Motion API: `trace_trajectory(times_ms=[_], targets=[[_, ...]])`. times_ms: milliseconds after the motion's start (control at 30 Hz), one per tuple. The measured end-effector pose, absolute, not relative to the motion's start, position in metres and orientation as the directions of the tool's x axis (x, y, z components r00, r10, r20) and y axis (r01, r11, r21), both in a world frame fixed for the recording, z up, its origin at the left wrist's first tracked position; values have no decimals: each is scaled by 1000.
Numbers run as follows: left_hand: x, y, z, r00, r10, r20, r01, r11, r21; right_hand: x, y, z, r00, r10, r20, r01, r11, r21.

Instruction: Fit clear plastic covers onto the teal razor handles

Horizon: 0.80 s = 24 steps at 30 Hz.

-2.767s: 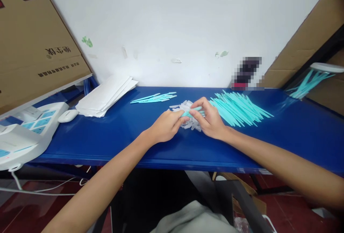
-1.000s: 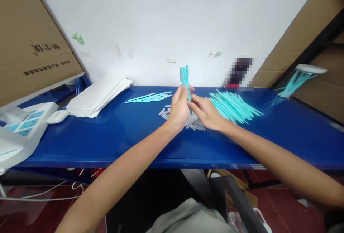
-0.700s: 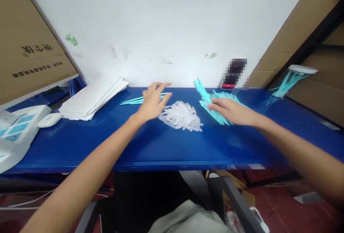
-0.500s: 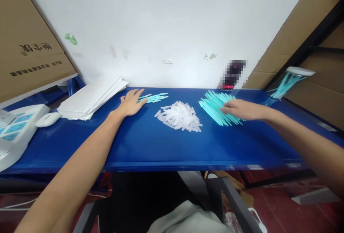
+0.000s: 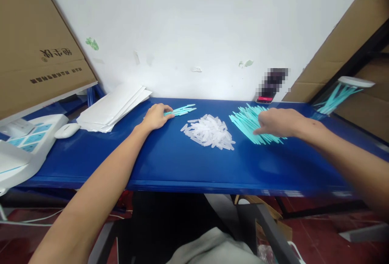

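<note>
On the blue table, my left hand (image 5: 158,116) lies with curled fingers around the near end of a small bundle of slim teal sticks (image 5: 184,110). Some of these sticks show paler ends. My right hand (image 5: 275,122) reaches down onto a larger, loose pile of teal sticks (image 5: 244,120), its fingers bent in and its thumb pointing down. Whatever is between those fingers is hidden by the hand. A heap of small translucent white caps or sleeves (image 5: 209,132) sits between the two hands, touched by neither.
White envelope-like sheets (image 5: 111,108) are stacked at the left, beside a white mouse-like object (image 5: 67,130) and a white device with blue panels (image 5: 38,138). A clear container of teal sticks (image 5: 337,95) lies tilted at right. A blurred phone (image 5: 270,87) leans against the wall.
My left hand has gone from spread fingers to curled around the small bundle. My right hand's fingers have bent further over the large pile. The view has shifted slightly.
</note>
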State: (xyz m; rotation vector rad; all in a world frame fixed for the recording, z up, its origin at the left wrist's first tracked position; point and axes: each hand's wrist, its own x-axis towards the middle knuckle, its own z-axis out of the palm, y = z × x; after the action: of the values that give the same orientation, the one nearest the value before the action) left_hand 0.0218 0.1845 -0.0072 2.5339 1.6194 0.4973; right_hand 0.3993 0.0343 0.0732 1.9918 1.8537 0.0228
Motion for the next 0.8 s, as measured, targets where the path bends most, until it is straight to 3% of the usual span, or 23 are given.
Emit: trace_trajectory(times_ms=[100,200,367,500,700,800], targets=[[23,187,-9,390,902,187,867,-428,254,389,39,69,50,974,-223,973,3,232],[25,188,-9,376,917,136,882,-399,251,370,43,59,-82,996,-18,994,83,75],[26,185,-9,370,923,104,903,-384,190,333,50,39,-306,915,264,930,347,-121],[27,179,-10,401,905,139,902,-417,112,323,54,26,-243,882,403,876,378,-299],[26,164,0,371,892,258,913,-401,73,331,54,16,-175,865,471,818,394,-419],[28,150,15,300,863,407,928,-363,85,334,51,16,-128,838,530,787,411,-460]])
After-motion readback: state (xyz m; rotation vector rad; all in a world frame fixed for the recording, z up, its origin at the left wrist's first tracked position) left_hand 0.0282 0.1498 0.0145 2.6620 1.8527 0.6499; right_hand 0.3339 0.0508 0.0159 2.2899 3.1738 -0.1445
